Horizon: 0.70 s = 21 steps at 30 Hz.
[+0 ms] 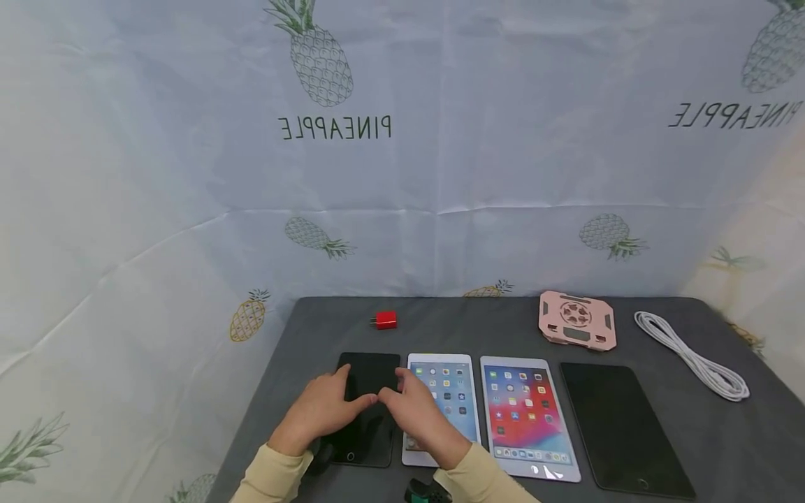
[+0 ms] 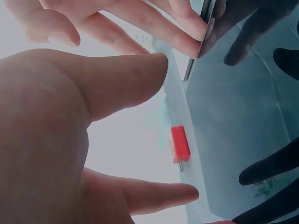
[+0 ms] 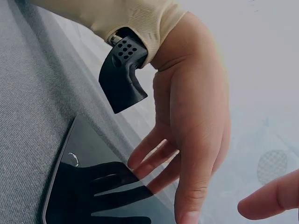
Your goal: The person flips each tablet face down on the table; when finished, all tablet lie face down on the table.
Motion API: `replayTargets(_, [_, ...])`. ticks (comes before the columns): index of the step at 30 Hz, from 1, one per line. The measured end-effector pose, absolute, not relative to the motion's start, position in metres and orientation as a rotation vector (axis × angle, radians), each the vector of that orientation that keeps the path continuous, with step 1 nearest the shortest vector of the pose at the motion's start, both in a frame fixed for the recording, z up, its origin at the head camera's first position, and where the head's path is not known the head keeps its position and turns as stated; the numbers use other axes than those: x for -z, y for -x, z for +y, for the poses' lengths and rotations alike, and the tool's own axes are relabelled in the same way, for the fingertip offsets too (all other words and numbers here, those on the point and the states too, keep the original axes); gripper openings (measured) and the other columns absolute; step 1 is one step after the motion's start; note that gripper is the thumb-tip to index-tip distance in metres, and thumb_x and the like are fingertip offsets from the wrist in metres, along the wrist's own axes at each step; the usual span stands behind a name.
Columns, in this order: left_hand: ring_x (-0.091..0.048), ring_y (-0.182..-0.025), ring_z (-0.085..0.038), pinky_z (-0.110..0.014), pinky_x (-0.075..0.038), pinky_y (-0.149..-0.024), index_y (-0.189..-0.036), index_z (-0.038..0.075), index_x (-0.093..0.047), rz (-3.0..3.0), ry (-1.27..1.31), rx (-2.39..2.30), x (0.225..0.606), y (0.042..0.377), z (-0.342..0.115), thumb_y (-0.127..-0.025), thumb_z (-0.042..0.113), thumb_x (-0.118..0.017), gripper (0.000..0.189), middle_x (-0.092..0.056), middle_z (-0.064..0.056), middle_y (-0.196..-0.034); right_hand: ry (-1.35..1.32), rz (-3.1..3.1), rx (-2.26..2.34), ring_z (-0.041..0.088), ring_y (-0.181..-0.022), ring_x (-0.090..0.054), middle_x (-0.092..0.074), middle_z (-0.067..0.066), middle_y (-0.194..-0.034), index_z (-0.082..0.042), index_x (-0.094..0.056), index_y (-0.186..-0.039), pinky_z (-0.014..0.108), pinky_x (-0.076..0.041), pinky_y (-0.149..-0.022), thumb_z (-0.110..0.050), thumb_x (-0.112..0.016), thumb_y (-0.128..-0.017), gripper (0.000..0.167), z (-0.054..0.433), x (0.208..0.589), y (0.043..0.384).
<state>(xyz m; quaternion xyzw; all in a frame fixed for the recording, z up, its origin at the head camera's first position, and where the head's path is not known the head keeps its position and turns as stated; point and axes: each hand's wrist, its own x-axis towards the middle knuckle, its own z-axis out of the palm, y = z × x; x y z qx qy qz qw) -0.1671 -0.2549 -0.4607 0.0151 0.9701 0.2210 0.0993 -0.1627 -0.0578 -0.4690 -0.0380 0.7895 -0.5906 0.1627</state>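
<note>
A black tablet (image 1: 370, 440) lies at the left of the row, its round home button towards the near edge. Over its left side is my left hand (image 1: 318, 411), thumb stretched across the dark screen and fingers fairly straight along the left edge. My right hand (image 1: 423, 418) is at the opposite edge, partly over the neighbouring white tablet (image 1: 462, 391). In the left wrist view the fingers of my right hand (image 2: 154, 23) touch the tablet's rim (image 2: 190, 67). In the head view my thumbs nearly meet above the screen. The screen reflects both hands.
Right of these lie another lit white tablet (image 1: 525, 412) and a larger black tablet (image 1: 619, 426). Behind them are a red charger plug (image 1: 385, 320), a pink perforated plate (image 1: 577, 321) and a coiled white cable (image 1: 692, 356). A pineapple-print curtain (image 1: 440, 175) hangs behind the grey table.
</note>
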Motion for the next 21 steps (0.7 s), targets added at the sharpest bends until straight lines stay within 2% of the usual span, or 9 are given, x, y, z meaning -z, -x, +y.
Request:
replayTargets(9, [-0.066, -0.13, -0.047, -0.065, -0.056, -0.104, -0.157, -0.009, -0.047, 2.853, -0.007, -0.692, 0.4586, 0.1661, -0.2538, -0.094, 0.066, -0.073, 0.101, -0.065, -0.03, -0.146, 0.072, 2.199, 1.728, 0.044, -0.131, -0.061, -0.054, 0.033, -0.152, 0.008, -0.039, -0.161, 0.068, -0.051, -0.109, -0.029, -0.062, -0.102, 0.074, -0.0545, 0.4643, 0.1625])
replayTargets(21, [-0.072, -0.122, -0.042, -0.062, -0.059, -0.1, -0.158, -0.01, -0.045, 2.834, 0.053, -0.702, 0.4553, 0.1662, -0.2508, -0.094, 0.077, -0.065, 0.11, -0.066, -0.031, -0.144, 0.051, 2.127, 1.839, 0.051, -0.141, -0.055, -0.05, 0.036, -0.156, 0.015, -0.035, -0.16, 0.068, -0.046, -0.116, -0.025, -0.059, -0.106, 0.072, -0.0532, 0.4615, 0.1631])
